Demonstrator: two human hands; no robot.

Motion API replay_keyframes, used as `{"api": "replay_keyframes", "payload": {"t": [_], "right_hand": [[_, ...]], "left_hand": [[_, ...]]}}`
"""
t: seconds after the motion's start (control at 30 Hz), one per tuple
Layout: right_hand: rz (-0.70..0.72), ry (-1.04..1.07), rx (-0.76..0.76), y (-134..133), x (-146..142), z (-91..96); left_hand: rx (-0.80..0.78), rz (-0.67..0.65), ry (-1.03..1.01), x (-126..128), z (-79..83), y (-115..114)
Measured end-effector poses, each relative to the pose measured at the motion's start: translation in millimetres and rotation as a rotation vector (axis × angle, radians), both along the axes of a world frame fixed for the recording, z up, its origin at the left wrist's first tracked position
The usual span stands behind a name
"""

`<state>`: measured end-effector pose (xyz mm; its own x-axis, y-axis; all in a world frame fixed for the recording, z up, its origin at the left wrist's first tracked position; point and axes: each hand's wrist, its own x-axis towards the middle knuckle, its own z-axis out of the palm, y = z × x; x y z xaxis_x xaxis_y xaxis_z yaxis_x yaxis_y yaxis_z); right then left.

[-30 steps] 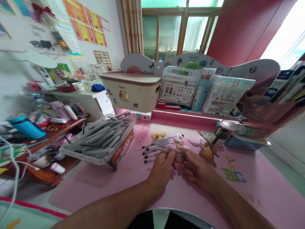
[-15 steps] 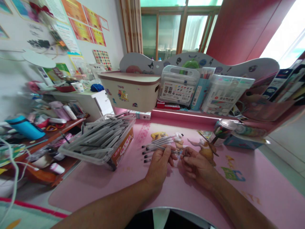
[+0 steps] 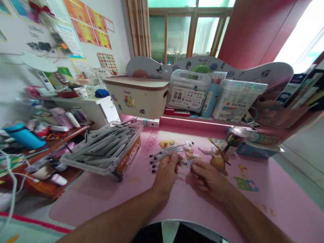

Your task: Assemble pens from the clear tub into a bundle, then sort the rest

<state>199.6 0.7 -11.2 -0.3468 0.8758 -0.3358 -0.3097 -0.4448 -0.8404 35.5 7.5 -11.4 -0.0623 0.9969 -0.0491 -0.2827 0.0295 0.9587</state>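
Over the pink desk (image 3: 121,202), my left hand (image 3: 163,175) pinches a thin clear-barrelled pen (image 3: 182,162) between thumb and fingers, its end pointing right. My right hand (image 3: 209,173) is closed close to that end, thumb against fingertips; whatever is between them is too small to make out. Several pens with black ends (image 3: 158,156) lie side by side just beyond my left hand. To the left, a clear plastic bin (image 3: 87,169) is heaped with grey translucent pen parts (image 3: 108,140).
A lidded cream box (image 3: 141,98), a clear marker case (image 3: 189,91) and another clear case (image 3: 239,101) stand on the raised back shelf. A can (image 3: 235,138) and a blue box (image 3: 255,149) sit at the right. Cluttered shelves (image 3: 53,145) flank the desk's left side.
My right hand's fingers have shifted slightly, now pinching flatter near the pen's end. My left hand keeps its hold on the pen. The camera view has moved a little.
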Motion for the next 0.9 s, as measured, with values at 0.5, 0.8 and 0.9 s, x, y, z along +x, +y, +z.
{"api": "replay_keyframes", "payload": {"t": [0.5,0.8,0.9], "right_hand": [[-0.209,-0.008,0.083,4,-5,-0.3],[-0.277,-0.244,0.273,0,-6,-3.5],[-0.383,-0.59,0.567,-4,-6,2.2]], "left_hand": [[-0.068,-0.174,-0.199,6,4.9,5],[-0.33,-0.257,-0.315,14,2.8,-4],[-0.525,-0.37,-0.459,15,9.4,-9]]}}
